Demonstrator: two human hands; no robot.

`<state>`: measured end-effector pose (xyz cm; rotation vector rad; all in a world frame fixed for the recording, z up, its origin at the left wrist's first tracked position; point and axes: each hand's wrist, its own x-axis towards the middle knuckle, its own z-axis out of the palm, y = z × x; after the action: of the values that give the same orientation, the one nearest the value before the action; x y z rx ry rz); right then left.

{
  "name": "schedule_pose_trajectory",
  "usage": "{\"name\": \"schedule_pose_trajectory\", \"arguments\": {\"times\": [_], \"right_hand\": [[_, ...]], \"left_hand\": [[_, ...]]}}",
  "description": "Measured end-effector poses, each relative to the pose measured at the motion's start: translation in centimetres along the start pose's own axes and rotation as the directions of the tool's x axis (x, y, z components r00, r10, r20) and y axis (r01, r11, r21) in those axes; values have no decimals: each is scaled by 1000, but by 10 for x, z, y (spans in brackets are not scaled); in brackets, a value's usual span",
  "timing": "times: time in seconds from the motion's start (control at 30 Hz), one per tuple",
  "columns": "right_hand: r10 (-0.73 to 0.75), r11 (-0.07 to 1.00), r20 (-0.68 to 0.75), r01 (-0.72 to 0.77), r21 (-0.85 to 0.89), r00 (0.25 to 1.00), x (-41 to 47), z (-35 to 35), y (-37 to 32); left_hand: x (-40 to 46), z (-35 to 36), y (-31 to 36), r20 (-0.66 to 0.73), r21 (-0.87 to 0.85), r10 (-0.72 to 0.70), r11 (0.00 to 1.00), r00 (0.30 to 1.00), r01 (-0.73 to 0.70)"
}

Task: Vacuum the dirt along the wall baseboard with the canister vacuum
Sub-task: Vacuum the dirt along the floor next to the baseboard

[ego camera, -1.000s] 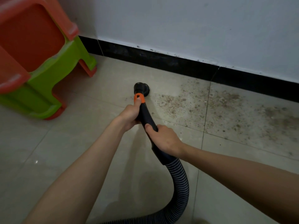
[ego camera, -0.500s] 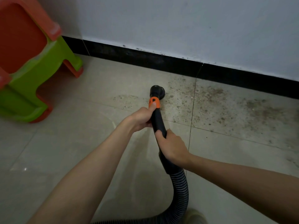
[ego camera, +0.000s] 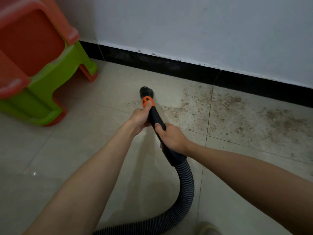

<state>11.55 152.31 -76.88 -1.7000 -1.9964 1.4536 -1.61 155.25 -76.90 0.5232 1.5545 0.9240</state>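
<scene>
On the floor (ego camera: pixel 71 167) by the baseboard (ego camera: pixel 169 65), both hands, left (ego camera: pixel 140 117) and right (ego camera: pixel 172 138), grip the vacuum wand (ego camera: pixel 156 117); its nozzle (ego camera: pixel 146 92) sits beside the dirt (ego camera: pixel 220 107).

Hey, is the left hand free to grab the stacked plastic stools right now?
Probably not. The left hand grips the vacuum wand, thumb on its orange collar. The stools stand apart to the left, with bare floor between.

Left hand (ego camera: pixel 139 118), right hand (ego camera: pixel 171 137): grips curled, forearms extended.
</scene>
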Motion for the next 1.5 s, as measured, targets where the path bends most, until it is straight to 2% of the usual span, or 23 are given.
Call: {"name": "schedule_pose_trajectory", "arguments": {"times": [0.1,0.23,0.47,0.83,1.2,1.37,1.5], "right_hand": [[-25,1000,59,25,-8,998,9,5,-13],[-62,997,122,68,-45,991,13,14,-24],[-55,982,171,84,-170,984,-1,31,-20],[20,986,8,-19,-166,1000,-30,18,4],[202,965,-181,-228,-131,963,-71,11,42],[213,972,-180,-227,-61,960,-73,8,50],[181,977,-150,-195,-85,972,-62,10,43]], "left_hand": [[3,-20,-1,-88,-41,13,999,996,-16],[2,-43,-8,-133,-66,10,998,991,-19],[-17,-59,-31,-75,-116,-23,993,997,14],[-22,-17,-29,87,-85,-65,994,994,72],[-30,42,-39,317,17,-174,984,932,178],[-28,48,-43,342,30,-174,984,923,175],[-23,37,-42,286,0,-150,988,946,157]]}}
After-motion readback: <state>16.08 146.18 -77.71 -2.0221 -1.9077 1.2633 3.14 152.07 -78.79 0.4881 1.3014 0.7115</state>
